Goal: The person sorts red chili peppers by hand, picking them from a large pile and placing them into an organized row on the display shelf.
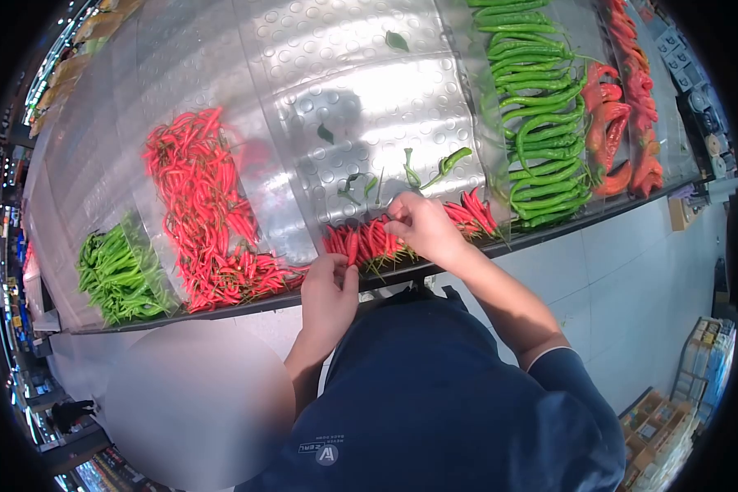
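A row of red chili peppers [371, 239] lies along the front edge of the metal display counter, stems mostly pointing toward me. At its left end, my left hand [330, 291] is closed, thumb and forefinger pinching one red chili pepper [352, 248]. Over the middle of the row hovers my right hand [425, 226], its fingers curled together in a pinch; whatever they hold, if anything, is hidden. Just beyond the row are a green chili [449, 166] and several loose green bits [349, 189].
To the left, a heap of small red chilies [201, 197] and a green chili pile [121, 275] sit between clear dividers. On the right stand stacked long green peppers [545, 123] and large red peppers [608, 131]. Loose leaves [397, 41] lie farther back.
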